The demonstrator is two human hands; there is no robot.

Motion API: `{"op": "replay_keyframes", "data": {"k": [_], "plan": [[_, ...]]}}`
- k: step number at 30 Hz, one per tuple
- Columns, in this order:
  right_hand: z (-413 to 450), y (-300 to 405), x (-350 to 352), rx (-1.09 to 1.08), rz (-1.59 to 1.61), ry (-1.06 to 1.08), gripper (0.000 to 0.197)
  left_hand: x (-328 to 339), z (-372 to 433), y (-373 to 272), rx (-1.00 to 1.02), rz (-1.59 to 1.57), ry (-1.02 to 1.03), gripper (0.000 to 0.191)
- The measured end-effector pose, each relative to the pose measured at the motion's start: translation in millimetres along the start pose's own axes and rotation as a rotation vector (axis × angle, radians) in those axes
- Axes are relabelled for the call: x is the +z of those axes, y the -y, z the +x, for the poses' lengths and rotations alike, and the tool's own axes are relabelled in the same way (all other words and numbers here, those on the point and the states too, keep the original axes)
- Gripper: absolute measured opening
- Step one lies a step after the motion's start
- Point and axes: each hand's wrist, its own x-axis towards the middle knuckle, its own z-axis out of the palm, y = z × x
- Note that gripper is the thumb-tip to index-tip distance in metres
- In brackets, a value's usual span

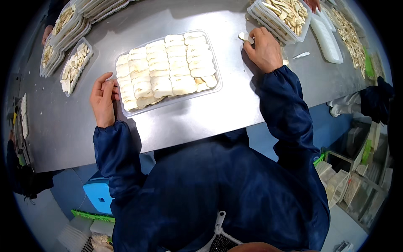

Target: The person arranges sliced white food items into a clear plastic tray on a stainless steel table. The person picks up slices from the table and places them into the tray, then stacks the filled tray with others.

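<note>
A clear plastic tray [218, 86] lies in front of me on the steel table. Overlapping pale dried slices [160, 67], mushroom-like or root-like, fill it in several neat columns. At its lower right corner, darker pieces show beneath the top slices. My left hand [104, 97] is beside the tray's left edge with loosely curled fingers, the fingertips at the rim. To the right of the tray, my right hand [266, 52] is low over the table. A small pale slice [243, 36] sits between its thumb and forefinger.
Stacked trays of slices [281, 19] stand behind my right hand, near white plastic trays [327, 41] and a loose slice pile [348, 34]. More stacks [67, 28] and a single filled tray [75, 67] are at left. Other people's hands [47, 34] show at the edges.
</note>
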Motion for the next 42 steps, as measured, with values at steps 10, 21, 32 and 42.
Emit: {"op": "replay_keyframes", "data": {"k": [10,21,32,42], "plan": [[-15,19,-29,-0.143,0.233,-0.043,0.021,0,-2,-1,-0.006,0.018,0.009,0.029],[-39,101,-40,-0.479,0.382,0.07,0.025,0,-1,-1,0.014,0.01,0.015,0.028],[-38,107,-32,-0.472,0.294,0.059,0.022,1,-2,-2,-0.007,0.045,-0.01,0.029],[-38,35,-65,-0.214,0.286,-0.106,0.021,-3,0,3,-0.031,0.015,0.008,0.029]]}}
